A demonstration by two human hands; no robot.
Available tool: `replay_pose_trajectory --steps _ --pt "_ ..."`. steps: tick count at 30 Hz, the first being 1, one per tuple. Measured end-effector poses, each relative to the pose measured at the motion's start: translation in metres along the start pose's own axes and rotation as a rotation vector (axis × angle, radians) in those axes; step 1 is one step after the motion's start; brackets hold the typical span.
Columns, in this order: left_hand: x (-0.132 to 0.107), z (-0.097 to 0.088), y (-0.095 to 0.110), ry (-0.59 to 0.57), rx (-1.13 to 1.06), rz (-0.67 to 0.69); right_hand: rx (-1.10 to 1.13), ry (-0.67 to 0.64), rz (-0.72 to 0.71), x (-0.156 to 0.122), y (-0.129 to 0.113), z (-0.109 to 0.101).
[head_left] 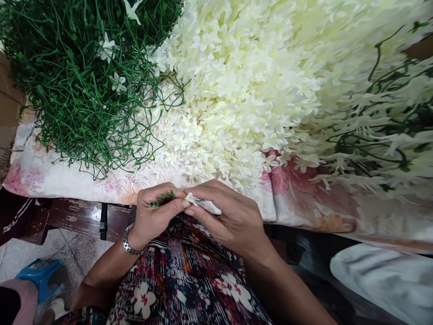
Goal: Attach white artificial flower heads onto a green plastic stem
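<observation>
Over my lap, my left hand (156,211) is closed in a pinch on a thin green plastic stem (163,198). A metal watch sits on that wrist. My right hand (227,215) touches it fingertip to fingertip and pinches a small cream-white plastic flower (199,201). Flower and stem meet between my thumbs. Directly beyond my hands lies a big heap of loose cream-white flowers (250,85). A tangled pile of green stems (77,85) fills the far left.
Both heaps rest on a floral cloth (50,176) over a low surface. At the right, finished stems with white flowers (382,135) lie in a pile. A blue plastic stool (40,273) stands on the tiled floor at lower left. White fabric (385,275) lies at lower right.
</observation>
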State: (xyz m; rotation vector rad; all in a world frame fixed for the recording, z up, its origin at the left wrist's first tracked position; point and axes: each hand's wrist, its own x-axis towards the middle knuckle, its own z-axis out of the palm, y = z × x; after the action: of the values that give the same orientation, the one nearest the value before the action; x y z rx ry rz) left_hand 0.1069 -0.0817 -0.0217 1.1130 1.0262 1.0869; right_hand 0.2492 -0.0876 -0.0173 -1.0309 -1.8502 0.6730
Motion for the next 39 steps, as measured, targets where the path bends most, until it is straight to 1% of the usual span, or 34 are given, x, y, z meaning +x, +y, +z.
replay_pose_trajectory --steps 4,7,10,13,15,16,20,24,26,29,32,35,39 --pt "0.0 -0.001 0.002 -0.04 0.113 0.043 0.054 0.012 0.032 -0.005 0.003 0.0" --pt "-0.001 -0.003 0.004 -0.062 0.252 0.134 0.039 0.038 0.057 -0.008 0.004 0.0" --pt "-0.002 -0.007 0.004 -0.12 0.357 0.221 -0.029 0.044 0.083 -0.009 0.005 -0.002" --pt "-0.004 -0.009 0.006 -0.21 0.425 0.201 -0.089 0.076 0.1 -0.009 0.005 -0.005" --pt "-0.005 -0.009 0.007 -0.246 0.413 0.145 -0.104 0.096 0.119 -0.009 0.005 -0.007" --pt "-0.005 -0.009 0.008 -0.239 0.388 0.117 -0.107 0.097 0.132 -0.009 0.005 -0.008" --pt "-0.003 -0.007 0.008 -0.137 0.297 0.05 -0.079 0.095 0.18 -0.009 0.005 -0.01" --pt "-0.002 -0.007 0.006 -0.124 0.188 -0.01 -0.015 0.11 0.18 -0.008 0.003 -0.012" --pt "-0.002 -0.007 0.004 -0.11 0.112 -0.015 -0.001 0.104 0.168 -0.007 0.001 -0.013" --pt "-0.003 -0.007 0.003 -0.125 0.068 -0.007 0.032 0.088 0.157 -0.005 -0.003 -0.014" --pt "-0.004 -0.007 0.004 -0.143 0.115 0.013 0.064 0.084 0.152 -0.004 -0.006 -0.015" --pt "-0.004 -0.009 0.004 -0.15 0.166 0.083 0.069 0.071 0.137 -0.002 -0.009 -0.017" --pt "-0.003 -0.008 0.003 -0.163 0.237 0.219 0.019 0.016 0.085 0.002 -0.01 -0.02"
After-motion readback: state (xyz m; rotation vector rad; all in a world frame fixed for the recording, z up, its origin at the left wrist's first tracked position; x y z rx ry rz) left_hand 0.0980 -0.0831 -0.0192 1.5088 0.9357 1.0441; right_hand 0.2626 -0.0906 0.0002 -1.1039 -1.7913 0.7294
